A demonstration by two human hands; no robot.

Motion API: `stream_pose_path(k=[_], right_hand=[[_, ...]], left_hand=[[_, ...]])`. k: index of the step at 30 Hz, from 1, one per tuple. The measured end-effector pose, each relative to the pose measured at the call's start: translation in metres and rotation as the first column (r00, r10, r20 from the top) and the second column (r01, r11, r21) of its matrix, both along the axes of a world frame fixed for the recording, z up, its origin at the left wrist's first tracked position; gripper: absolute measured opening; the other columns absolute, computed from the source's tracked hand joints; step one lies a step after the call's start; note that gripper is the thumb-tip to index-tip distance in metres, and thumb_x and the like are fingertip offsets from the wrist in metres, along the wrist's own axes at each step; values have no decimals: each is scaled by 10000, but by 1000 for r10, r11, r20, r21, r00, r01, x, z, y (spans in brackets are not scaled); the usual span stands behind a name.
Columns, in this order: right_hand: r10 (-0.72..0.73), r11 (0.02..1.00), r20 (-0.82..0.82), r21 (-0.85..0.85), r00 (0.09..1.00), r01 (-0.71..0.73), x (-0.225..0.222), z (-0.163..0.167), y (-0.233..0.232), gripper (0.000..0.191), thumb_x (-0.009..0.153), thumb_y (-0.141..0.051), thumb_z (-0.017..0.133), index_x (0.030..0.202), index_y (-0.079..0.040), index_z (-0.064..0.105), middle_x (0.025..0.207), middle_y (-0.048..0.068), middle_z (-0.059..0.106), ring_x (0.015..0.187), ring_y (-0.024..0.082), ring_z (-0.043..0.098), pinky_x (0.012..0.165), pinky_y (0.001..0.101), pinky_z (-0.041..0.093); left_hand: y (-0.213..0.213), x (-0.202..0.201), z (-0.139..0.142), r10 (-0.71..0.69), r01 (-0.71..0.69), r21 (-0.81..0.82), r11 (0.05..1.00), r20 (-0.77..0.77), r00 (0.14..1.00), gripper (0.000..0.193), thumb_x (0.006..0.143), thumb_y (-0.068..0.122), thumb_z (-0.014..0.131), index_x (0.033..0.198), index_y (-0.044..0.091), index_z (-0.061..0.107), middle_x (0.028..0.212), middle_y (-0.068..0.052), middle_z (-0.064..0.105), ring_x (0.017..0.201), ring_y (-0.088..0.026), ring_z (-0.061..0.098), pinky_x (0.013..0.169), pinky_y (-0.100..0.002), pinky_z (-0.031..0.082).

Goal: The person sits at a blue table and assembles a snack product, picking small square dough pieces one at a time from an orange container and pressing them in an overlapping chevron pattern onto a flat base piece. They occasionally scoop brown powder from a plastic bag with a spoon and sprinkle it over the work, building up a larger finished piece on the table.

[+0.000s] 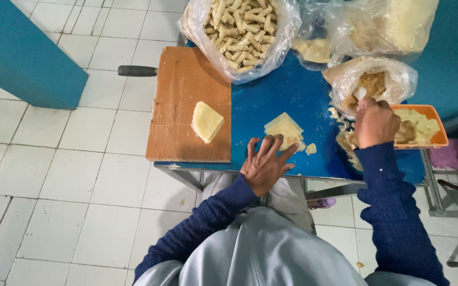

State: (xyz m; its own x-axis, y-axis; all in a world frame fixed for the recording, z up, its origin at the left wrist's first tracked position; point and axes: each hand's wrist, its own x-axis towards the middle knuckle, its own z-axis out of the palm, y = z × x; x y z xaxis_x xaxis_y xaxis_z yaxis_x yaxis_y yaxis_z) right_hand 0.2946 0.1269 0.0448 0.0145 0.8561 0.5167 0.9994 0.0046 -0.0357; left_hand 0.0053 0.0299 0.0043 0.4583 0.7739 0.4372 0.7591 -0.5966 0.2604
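I see my left hand (265, 163) spread flat, fingertips on the stack of pale wrappers (284, 129) on the blue table (271, 95). My right hand (374, 123) is closed around a white spoon (361, 93) beside the orange tray (434, 139).

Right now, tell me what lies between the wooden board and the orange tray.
In the head view, between the wooden board and the orange tray lie bare blue tabletop, a stack of pale wrappers, scattered scraps, and the right hand.
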Motion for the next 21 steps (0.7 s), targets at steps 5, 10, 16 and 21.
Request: stream_pose_path(k=[5,10,16,21], right_hand=[[79,996,59,-55,995,-76,2,-1,-4,249,900,-221,765,1068,-58,682,925,179,705,825,378,696,719,515,529],[6,998,96,-61,995,0,6,-4,-2,151,997,-136,669,1102,-29,685,905,195,730,803,383,711,752,514,537],[-16,997,-19,-80,1000,14,4,-3,-1,145,1040,-128,618,1094,-31,710,776,179,722,741,379,709,761,515,540],[54,984,-393,-133,918,-115,-5,-3,-4,186,1048,-52,565,1163,33,684,737,157,714,669,275,728,661,420,568]], left_hand=[[0,1,0,2,-3,2,1000,10,1000,537,967,454,619,1456,245,543,1370,-107,486,1331,-270,437,1071,-545,304],[0,2,-1,3,-3,5,1000,2,1000,539,966,452,621,1455,240,544,1357,-110,487,1323,-269,439,1070,-554,303],[0,1,-2,2,-2,5,1000,2,1000,532,965,440,639,1449,240,544,1352,-107,483,1326,-269,438,1074,-552,298],[0,1,-2,4,-4,4,1000,1,1000,534,967,435,649,1453,240,542,1353,-100,480,1329,-267,437,1085,-548,293]])
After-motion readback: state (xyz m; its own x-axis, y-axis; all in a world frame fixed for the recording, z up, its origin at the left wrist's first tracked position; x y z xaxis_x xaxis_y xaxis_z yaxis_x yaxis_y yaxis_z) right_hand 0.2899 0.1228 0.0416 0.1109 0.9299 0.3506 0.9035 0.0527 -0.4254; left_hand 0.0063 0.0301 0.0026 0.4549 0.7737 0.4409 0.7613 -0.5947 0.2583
